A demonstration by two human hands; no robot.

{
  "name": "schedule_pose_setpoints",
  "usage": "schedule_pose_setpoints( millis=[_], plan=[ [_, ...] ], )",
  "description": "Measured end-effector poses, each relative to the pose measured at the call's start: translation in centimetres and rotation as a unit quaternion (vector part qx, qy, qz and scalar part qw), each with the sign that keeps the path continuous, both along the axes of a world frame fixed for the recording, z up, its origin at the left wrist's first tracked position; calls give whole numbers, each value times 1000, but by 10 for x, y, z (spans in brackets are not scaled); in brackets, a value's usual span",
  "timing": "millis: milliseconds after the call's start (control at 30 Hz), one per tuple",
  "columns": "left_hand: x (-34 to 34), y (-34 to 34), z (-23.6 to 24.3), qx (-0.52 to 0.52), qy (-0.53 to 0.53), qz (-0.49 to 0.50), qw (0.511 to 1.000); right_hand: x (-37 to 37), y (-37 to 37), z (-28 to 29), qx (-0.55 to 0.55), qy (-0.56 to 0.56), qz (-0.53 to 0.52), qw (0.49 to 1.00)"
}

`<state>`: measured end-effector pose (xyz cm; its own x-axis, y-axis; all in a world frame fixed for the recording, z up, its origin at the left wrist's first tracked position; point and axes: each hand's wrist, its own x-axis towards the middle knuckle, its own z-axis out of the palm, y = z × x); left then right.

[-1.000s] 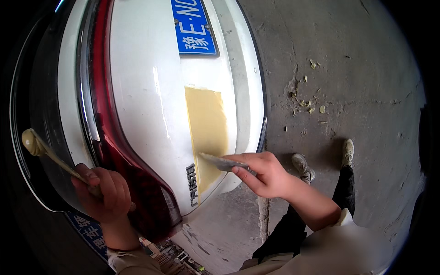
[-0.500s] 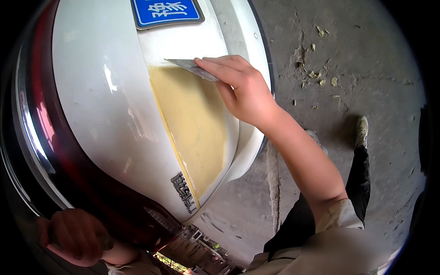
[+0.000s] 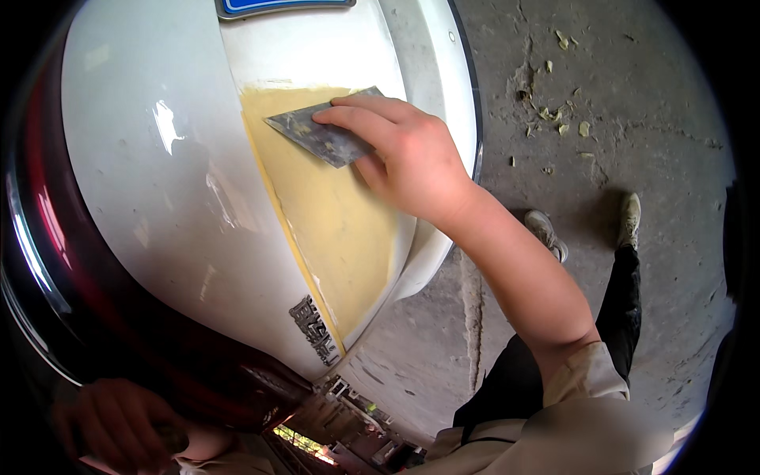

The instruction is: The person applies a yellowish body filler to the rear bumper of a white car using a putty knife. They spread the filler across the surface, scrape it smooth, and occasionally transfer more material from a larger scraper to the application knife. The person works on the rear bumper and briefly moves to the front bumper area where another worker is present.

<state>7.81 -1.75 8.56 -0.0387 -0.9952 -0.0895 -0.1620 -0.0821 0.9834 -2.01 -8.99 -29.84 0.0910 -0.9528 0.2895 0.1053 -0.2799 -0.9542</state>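
My right hand [image 3: 416,162] pinches a flat grey putty scraper [image 3: 324,134], its thin plate smeared with pale yellow filler. The scraper lies tilted over the upper part of a yellow filler patch [image 3: 348,229] on the white tailgate of a car [image 3: 174,198]. I cannot tell whether its edge touches the surface. In shade at the lower left, my left hand [image 3: 119,427] is closed, beside the dark red tail light [image 3: 198,356]. Something dark shows at its fingers, too dim to name. A straight yellow ridge of filler edges the patch on its left.
A blue number plate [image 3: 285,6] is cut off at the top. A metal badge [image 3: 313,328] sits beside the patch's lower end. The white bumper [image 3: 443,103] curves along the right. Yellow flakes [image 3: 562,119] lie on the cracked concrete floor near my shoes [image 3: 629,222].
From the patch's upper edge, my right hand has brought the scraper down over the filler and turned its flat face into view. The view has shifted, so less of the number plate shows.
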Motion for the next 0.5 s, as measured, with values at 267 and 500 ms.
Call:
schedule_pose_setpoints(
  millis=[267, 500],
  plan=[
    [14, 10, 20, -22, -98, 17, 995, -11, 30, 2, 62, -29, 23, 997],
    [-18, -6, -24, 33, 26, -37, 998, -19, 82, 0, 123, -45, 31, 991]
  ],
)
